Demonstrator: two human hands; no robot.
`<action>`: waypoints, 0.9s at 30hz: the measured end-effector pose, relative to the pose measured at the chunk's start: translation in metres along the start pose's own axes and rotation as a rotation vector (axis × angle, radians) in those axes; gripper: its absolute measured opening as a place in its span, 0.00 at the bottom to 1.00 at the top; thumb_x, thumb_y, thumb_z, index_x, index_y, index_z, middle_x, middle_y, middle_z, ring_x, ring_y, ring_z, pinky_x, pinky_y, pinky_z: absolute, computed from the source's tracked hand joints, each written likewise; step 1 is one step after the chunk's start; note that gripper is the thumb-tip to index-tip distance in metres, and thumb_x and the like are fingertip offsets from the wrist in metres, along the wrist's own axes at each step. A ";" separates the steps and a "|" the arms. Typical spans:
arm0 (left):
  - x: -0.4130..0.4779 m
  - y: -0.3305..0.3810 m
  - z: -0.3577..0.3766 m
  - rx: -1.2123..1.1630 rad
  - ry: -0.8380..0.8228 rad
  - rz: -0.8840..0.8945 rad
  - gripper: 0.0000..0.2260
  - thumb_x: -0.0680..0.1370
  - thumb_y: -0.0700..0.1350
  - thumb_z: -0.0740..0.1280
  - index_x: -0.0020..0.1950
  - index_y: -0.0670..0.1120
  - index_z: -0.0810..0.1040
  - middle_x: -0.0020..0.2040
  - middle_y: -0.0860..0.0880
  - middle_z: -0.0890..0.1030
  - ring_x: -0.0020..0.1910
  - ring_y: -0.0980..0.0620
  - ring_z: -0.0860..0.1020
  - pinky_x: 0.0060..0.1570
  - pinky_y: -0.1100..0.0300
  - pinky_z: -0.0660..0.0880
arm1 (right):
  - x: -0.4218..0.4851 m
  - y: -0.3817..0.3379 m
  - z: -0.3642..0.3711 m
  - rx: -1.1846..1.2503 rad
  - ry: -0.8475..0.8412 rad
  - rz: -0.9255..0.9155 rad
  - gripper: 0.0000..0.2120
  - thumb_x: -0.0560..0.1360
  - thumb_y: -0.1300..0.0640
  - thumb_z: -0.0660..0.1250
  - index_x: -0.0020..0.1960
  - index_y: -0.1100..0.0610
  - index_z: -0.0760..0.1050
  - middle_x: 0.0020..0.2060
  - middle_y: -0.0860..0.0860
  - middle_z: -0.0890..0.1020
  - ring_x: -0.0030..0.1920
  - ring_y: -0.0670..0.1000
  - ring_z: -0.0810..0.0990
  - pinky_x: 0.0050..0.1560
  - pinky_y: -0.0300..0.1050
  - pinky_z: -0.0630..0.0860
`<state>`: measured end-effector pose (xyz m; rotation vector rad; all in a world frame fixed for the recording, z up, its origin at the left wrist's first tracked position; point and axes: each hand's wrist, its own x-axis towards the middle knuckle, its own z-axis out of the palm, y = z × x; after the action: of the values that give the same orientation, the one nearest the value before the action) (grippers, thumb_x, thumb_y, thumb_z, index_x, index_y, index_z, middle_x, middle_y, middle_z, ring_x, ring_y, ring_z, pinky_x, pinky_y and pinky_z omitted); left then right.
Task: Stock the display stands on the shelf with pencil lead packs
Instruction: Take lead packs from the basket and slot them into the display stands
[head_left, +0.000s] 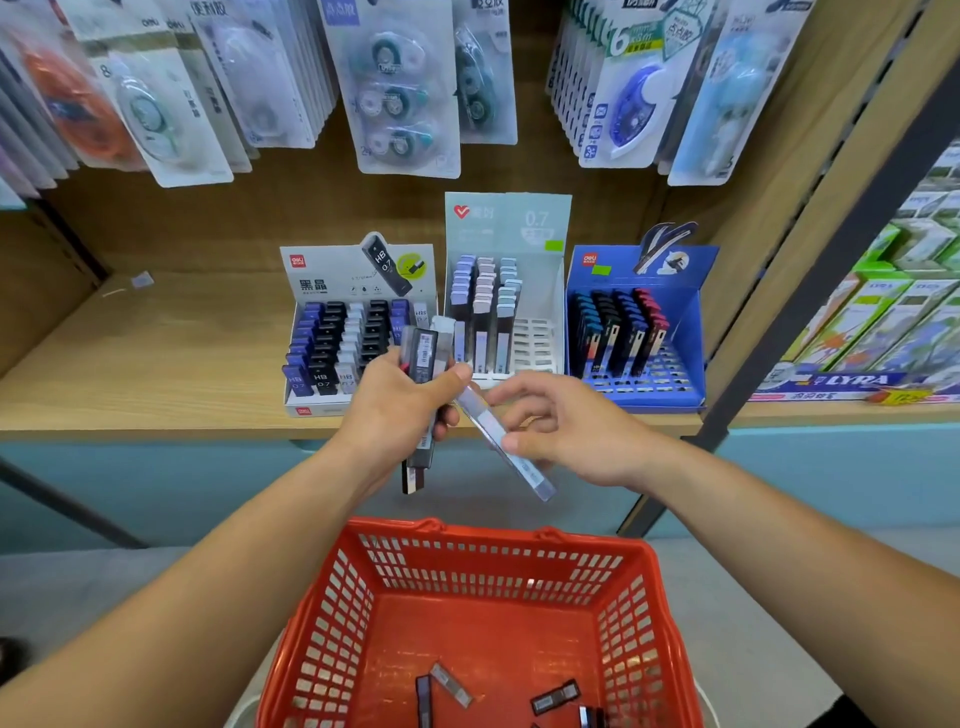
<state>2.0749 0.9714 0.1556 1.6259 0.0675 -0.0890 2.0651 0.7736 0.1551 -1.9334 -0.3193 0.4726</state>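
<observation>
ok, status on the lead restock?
Left hand grips bundle of lead packs. Right hand pinches one clear pack. Middle stand has free slots, path open.

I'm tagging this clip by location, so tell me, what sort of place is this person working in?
Most likely a stationery shop aisle. Blister-carded correction tapes hang in rows above a wooden shelf, branded display stands hold pencil lead packs, and a red shopping basket sits below.

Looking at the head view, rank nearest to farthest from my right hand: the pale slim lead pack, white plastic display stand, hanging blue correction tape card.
1. Pale slim lead pack, pinched in the right hand.
2. White plastic display stand, ahead on the shelf.
3. Hanging blue correction tape card, upper right.
</observation>
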 end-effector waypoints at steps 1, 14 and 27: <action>0.000 -0.001 -0.002 -0.010 -0.003 -0.012 0.09 0.79 0.42 0.71 0.55 0.38 0.77 0.39 0.39 0.82 0.28 0.52 0.75 0.27 0.59 0.73 | 0.001 0.001 -0.002 0.019 -0.016 -0.004 0.21 0.77 0.67 0.69 0.67 0.52 0.72 0.44 0.53 0.79 0.39 0.48 0.81 0.39 0.41 0.78; 0.003 -0.019 -0.029 0.068 -0.111 -0.088 0.04 0.80 0.41 0.71 0.49 0.41 0.78 0.33 0.48 0.79 0.28 0.52 0.75 0.28 0.59 0.72 | 0.058 0.008 -0.046 -0.063 0.489 -0.175 0.25 0.78 0.63 0.70 0.67 0.41 0.68 0.44 0.52 0.77 0.39 0.57 0.85 0.42 0.52 0.85; 0.009 -0.023 -0.037 0.042 -0.092 -0.120 0.04 0.79 0.42 0.71 0.49 0.43 0.78 0.35 0.47 0.81 0.29 0.51 0.75 0.29 0.58 0.72 | 0.073 0.019 -0.035 -0.059 0.652 -0.284 0.14 0.80 0.63 0.68 0.52 0.45 0.67 0.56 0.56 0.82 0.45 0.47 0.86 0.49 0.53 0.84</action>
<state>2.0817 1.0097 0.1338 1.6567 0.0934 -0.2590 2.1458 0.7686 0.1369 -1.9435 -0.1747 -0.3582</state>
